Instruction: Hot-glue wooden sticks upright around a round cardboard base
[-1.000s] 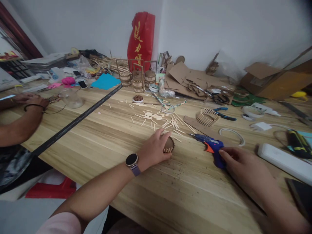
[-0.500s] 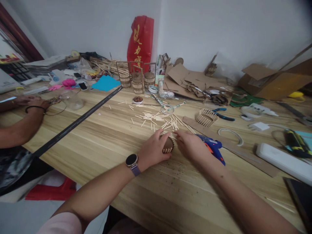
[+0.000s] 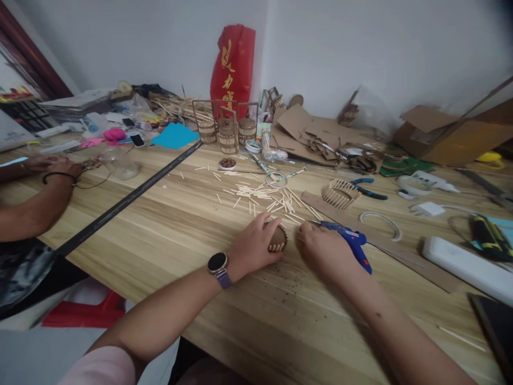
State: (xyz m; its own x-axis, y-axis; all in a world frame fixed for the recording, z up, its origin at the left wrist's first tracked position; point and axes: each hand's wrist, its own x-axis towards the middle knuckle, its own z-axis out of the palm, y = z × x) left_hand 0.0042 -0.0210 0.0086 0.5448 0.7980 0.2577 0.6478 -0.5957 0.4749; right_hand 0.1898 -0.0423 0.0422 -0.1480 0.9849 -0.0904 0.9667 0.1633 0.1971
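Observation:
My left hand [image 3: 256,243], a watch on its wrist, is curved round a small round brown piece [image 3: 277,239] edged with short sticks, which rests on the table. My right hand [image 3: 320,243] is just right of that piece, its fingers pressed together near the tip of a blue glue gun [image 3: 348,236]; what they hold, if anything, is too small to make out. Loose pale sticks [image 3: 250,191] lie scattered beyond my hands. A ring of upright sticks [image 3: 340,193] stands behind the glue gun.
Small wooden buckets [image 3: 227,140] stand at the back by a red bag [image 3: 233,69]. A brown strip [image 3: 412,264] and white power strip [image 3: 465,267] lie right. Another person's hands [image 3: 60,167] work at the left. Pliers [image 3: 371,190] lie behind.
My right hand has moved right, away from the round piece and towards the glue gun's tip. My left hand stays round the piece.

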